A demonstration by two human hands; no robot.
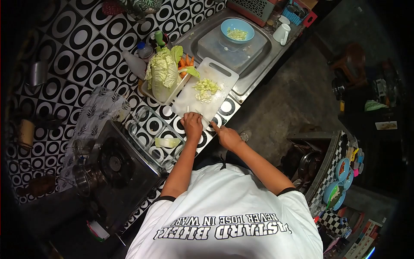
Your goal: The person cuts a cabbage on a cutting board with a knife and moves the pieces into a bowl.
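Note:
My right hand (228, 137) is closed around the handle of a knife (205, 121), its blade lying across the near end of a white cutting board (221, 88). Close beside the blade, my left hand (192, 124) has its fingers bent and pressed down on the board; what lies under them is hidden. Chopped pale green cabbage (207, 90) is piled at the middle of the board. Left of the board, a napa cabbage (163, 76) and carrots (186, 63) sit in a white tray (177, 92).
A blue bowl (237, 30) with chopped pieces stands on a grey lid over the sink (268, 55). A glass dish (152, 154) with a cut cabbage piece (167, 142) is near my left forearm. The gas stove (125, 172) lies to the left, a white mug (281, 34) behind the sink.

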